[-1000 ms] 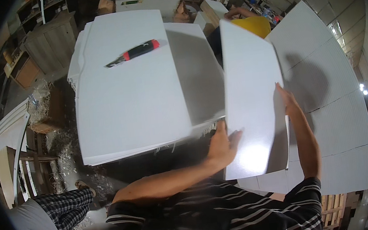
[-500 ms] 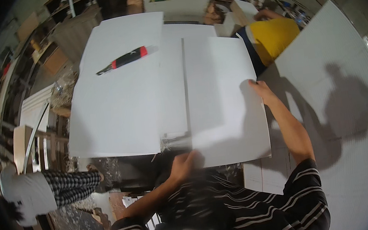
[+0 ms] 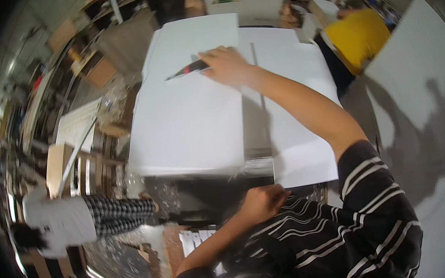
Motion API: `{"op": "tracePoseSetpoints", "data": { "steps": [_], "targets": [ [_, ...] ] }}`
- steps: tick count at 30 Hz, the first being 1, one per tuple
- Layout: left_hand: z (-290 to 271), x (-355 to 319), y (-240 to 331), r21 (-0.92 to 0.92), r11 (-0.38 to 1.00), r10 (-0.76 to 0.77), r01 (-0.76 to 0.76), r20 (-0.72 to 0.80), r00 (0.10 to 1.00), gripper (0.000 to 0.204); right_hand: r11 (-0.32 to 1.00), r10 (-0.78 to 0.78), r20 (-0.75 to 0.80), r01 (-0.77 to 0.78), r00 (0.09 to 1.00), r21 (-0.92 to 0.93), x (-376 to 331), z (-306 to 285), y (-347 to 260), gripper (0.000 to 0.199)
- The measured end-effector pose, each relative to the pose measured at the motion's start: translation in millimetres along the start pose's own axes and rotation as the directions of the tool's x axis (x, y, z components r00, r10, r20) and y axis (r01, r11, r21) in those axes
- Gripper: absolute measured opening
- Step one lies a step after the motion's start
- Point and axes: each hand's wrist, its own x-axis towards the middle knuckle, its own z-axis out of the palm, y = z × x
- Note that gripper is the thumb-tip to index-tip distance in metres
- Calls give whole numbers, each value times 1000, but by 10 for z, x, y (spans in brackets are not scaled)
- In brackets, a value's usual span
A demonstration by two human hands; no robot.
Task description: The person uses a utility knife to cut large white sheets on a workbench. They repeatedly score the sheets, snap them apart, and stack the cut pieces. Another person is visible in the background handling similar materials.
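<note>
From here I see the right hand (image 3: 225,66) wrapped over the knife (image 3: 191,68) — a slip could scratch the board (image 3: 190,123). Left hand (image 3: 263,203) half-curled, contents unclear.

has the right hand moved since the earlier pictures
Yes: against the white stack, the right hand has moved left and forward, from the white panel to the black-and-red tool.

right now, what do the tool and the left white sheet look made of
Tool: handle black and red, looks matte, probably plastic or rubber; tip thin, greyish, likely metal.
Left white sheet: smooth, even, no visible grain; perhaps laminated board or plastic, core unclear.
</note>
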Motion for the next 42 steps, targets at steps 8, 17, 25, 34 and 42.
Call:
{"op": "tracePoseSetpoints", "data": {
  "steps": [8, 17, 25, 34, 42],
  "targets": [
    [406, 1140, 244, 107, 925, 359, -364, 67, 931, 6, 863, 412, -135, -338, 901, 376, -1060, -611, 673, 31],
    [1648, 2569, 460, 266, 654, 613, -708, 361, 702, 41, -64, 998, 37, -761, -53, 646, -4891, -915, 988, 45],
    [1977, 2920, 596, 290, 648, 264, -704, 782, 565, 53, -188, 982, 190, -116, 8, 975, -5357, 202, -285, 29],
    [2110, 3027, 701, 372, 538, 200, -756, 815, 544, 57, -305, 875, 466, 595, -135, 744, -4867, -3, -222, 25],
    [2110, 3020, 662, 333, 554, 358, -763, 733, 579, 55, 50, 893, 125, 370, -431, 928, -4484, 519, -422, 41]
  ]
}}
